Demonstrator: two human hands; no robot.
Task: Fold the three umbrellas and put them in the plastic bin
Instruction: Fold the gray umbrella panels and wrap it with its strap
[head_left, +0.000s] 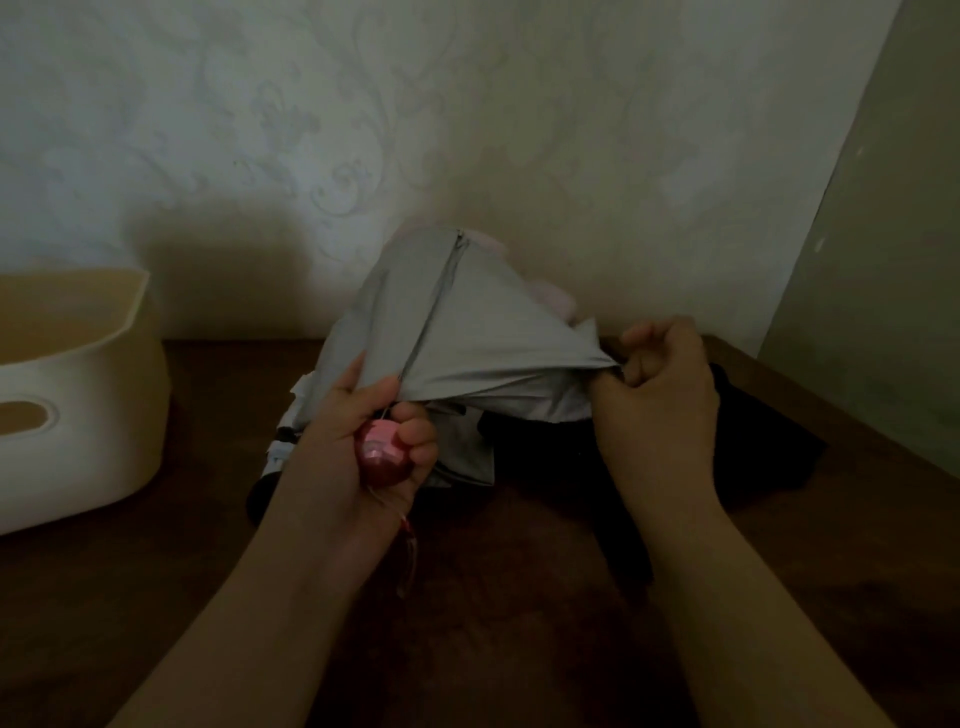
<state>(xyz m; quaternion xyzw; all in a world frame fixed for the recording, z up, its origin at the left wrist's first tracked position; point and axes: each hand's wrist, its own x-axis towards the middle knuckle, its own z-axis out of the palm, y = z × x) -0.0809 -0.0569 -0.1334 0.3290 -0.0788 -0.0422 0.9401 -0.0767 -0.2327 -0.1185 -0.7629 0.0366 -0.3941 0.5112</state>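
Head view: dim, looking down at table (519, 597), wall behind.
Grey umbrella (483, 332): partly collapsed, canopy loose, held above table centre.
Left hand (358, 441): curled round pink handle (384, 452), wrist cord dangling.
Right hand (665, 374): fingers closed, pinching canopy edge, pulling it taut.
Black umbrella (649, 457): lying on table beneath grey one.
Plastic bin (78, 395): cream, far left on table, well apart.

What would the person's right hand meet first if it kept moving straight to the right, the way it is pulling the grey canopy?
Probably nothing on the table: the right hand pulling the grey umbrella has only bare table edge, then the pale panel; depth is unclear.
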